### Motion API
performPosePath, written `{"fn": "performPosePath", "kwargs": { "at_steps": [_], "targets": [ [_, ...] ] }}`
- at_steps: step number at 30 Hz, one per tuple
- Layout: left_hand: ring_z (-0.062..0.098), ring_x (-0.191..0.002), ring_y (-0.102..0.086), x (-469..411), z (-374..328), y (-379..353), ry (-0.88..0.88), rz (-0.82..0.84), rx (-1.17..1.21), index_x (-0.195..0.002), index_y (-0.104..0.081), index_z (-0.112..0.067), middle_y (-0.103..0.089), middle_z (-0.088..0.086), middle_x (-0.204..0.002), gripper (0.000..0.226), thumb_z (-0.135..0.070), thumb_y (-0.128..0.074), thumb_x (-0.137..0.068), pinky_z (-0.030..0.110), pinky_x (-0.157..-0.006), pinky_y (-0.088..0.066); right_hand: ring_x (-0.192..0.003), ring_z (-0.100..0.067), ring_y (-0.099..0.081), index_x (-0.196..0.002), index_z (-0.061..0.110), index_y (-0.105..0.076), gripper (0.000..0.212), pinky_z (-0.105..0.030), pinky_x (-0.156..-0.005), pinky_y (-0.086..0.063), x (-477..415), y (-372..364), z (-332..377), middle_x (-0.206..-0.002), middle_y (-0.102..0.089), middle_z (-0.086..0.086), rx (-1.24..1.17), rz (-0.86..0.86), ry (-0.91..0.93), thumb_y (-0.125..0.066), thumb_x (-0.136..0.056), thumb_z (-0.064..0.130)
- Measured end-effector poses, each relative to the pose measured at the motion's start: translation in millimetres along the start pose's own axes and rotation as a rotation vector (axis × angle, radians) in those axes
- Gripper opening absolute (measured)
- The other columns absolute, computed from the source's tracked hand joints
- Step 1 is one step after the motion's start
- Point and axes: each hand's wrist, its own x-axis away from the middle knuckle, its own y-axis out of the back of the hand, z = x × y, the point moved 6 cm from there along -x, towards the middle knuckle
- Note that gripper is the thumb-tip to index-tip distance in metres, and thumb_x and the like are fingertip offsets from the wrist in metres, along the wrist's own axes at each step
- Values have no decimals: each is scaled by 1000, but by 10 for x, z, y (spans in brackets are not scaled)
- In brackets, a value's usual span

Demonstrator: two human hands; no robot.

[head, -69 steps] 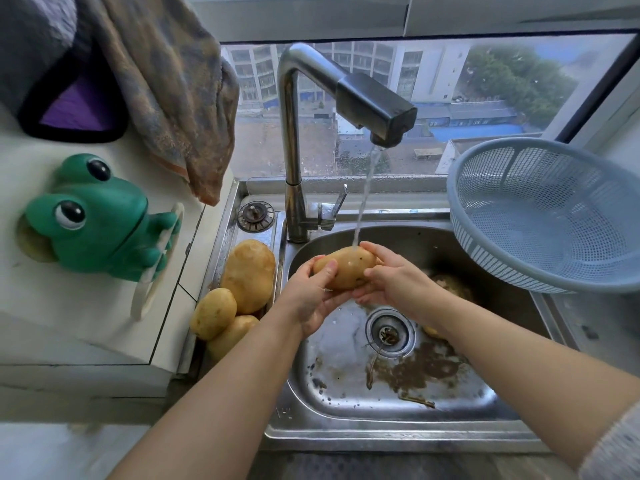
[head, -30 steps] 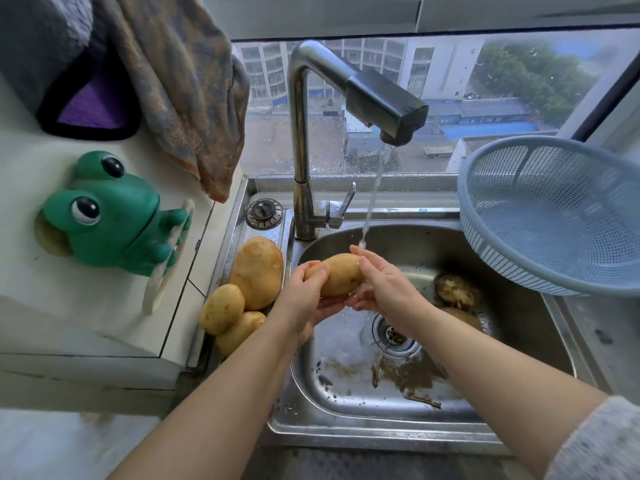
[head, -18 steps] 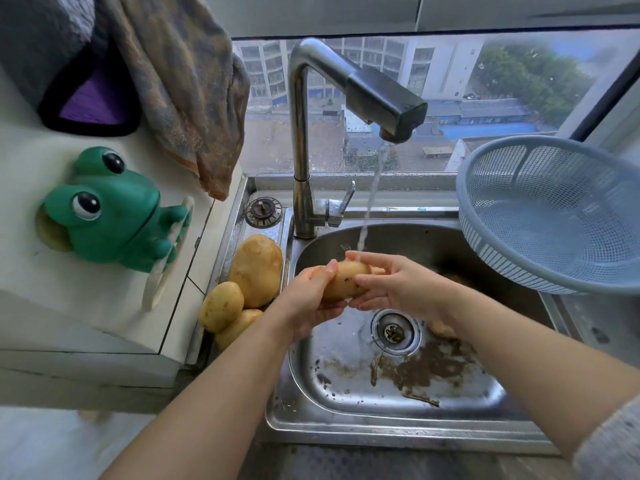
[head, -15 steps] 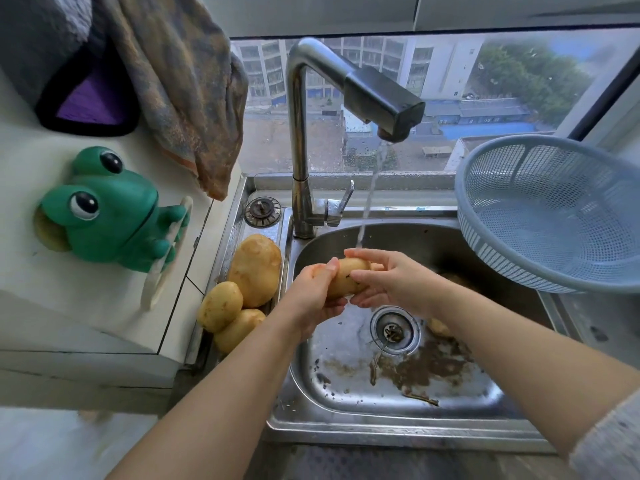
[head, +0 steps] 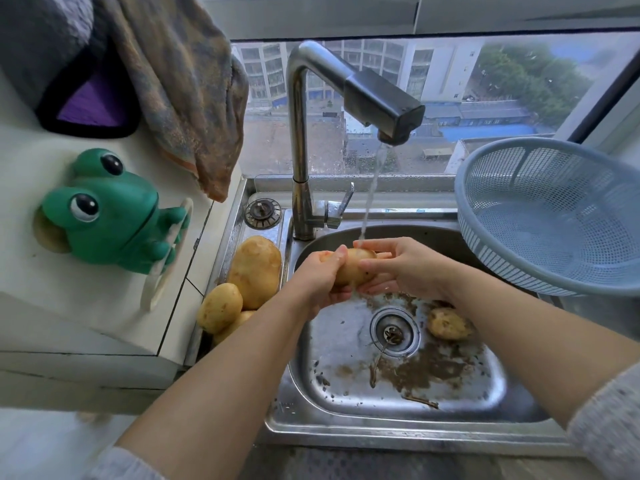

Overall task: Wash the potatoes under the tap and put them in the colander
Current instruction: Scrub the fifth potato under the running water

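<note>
A yellow potato [head: 353, 268] is held over the steel sink [head: 398, 424] under the running stream from the tap [head: 381, 98]. My left hand [head: 318, 278] grips its left end from below. My right hand [head: 405, 268] wraps its right end, fingers over the top. A dirty potato [head: 448, 323] lies in the basin right of the drain [head: 394, 332]. Three potatoes lie on the ledge left of the sink: a big one [head: 256, 271], a smaller one [head: 220, 306] and one [head: 235, 325] partly behind my left forearm. The blue colander [head: 554, 216] sits tilted at the right, nothing in it.
Brown dirt covers the sink bottom around the drain. A green frog holder [head: 104, 216] hangs on the white wall at left, under a hanging towel [head: 183, 91]. A spare drain plug [head: 262, 213] lies on the ledge by the tap base. The window is close behind.
Both hands have kept the potato under the stream, shifting their grip around it. The right hand moved from beside it to over its top. The dirty potato shows again beside my forearm.
</note>
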Motion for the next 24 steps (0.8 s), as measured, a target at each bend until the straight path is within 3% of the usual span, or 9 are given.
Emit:
{"fn": "performPosePath", "kwargs": {
  "at_steps": [5, 9, 13, 18, 22, 24],
  "targets": [
    [15, -66, -54, -13, -25, 8, -4, -14, -38, -113, -51, -12, -55, 12, -93, 29, -37, -43, -102, 23, -59, -54, -82, -35, -71, -130, 15, -56, 47, -31, -69, -61, -41, -32, -9, -106, -66, -18, 149, -115, 55, -71, -85, 14],
    [15, -65, -55, -17, 52, 78, 54, 5, -16, -121, -50, -11, -55, 14, -99, 36, -40, -44, -101, 23, -55, -54, -82, -30, -70, -141, 8, -46, 54, -32, -75, -61, -45, -41, -49, -109, -64, -21, -27, 25, -32, -62, -90, 3],
    [14, -63, -54, -14, 100, 82, 70, -16, 4, -120, -51, -10, -55, 13, -91, 36, -39, -41, -103, 24, -58, -55, -71, -24, -71, -136, 12, -51, 54, -27, -65, -60, -88, -116, -57, -105, -67, -18, 200, -96, 19, -71, -85, 17],
    [14, -62, -54, 12, 152, 137, 119, -5, 27, -114, -51, -13, -55, 12, -88, 31, -40, -42, -102, 23, -55, -53, -73, -25, -73, -140, 10, -47, 53, -24, -63, -58, -50, -124, -100, -111, -65, -27, -31, 26, -62, -63, -90, 5],
    [15, -65, -54, 16, 105, 131, 77, -35, 7, -115, -51, -12, -55, 13, -89, 30, -37, -42, -103, 25, -62, -55, -69, -24, -72, -135, 13, -53, 54, -25, -60, -57, -111, -149, -133, -109, -66, -24, 87, -113, -21, -72, -85, 19],
    [16, -66, -55, 23, 89, 157, 80, -37, -6, -118, -50, -12, -55, 14, -93, 30, -37, -43, -102, 25, -62, -55, -74, -27, -71, -138, 11, -50, 53, -28, -66, -60, -99, -143, -146, -111, -64, -26, -7, -62, -49, -68, -88, 11]
  ]
}}
